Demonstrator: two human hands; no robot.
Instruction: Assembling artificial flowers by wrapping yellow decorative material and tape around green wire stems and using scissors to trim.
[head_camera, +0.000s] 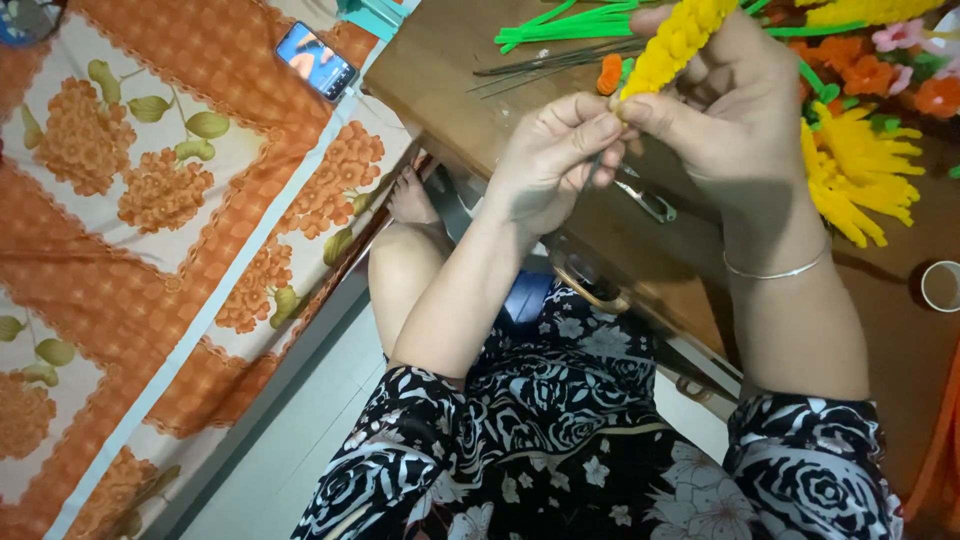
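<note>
**Mia:** What do you see from the head camera?

**Ben:** Two hands up close, over the edge of a brown wooden surface (450, 70). The right hand (735, 105) is curled around a fuzzy yellow flower spike (675, 40). It looks like it is made of pipe cleaners. The left hand (550, 160) pinches the thin dark stem (592, 172) just under the yellow part, with thumb and fingers pressed together.

**Mia:** Is the flower done?

**Ben:** I think the yellow part is mostly made, since it looks full and thick. The stem is bare and dark, so I guess the wrapping there is left to do.

**Mia:** What else is around?

**Ben:** Green pipe cleaners (575, 22) lie on the surface, with thin dark wires (540, 65) beside them. Near the right hand sit a big yellow fuzzy flower (860, 175) and some orange and pink flowers (880, 60). A small roll of tape (940, 285) is at the far right. On the left is a bed with an orange flowered sheet (150, 200), and a phone (315, 60) lies on it.
</note>
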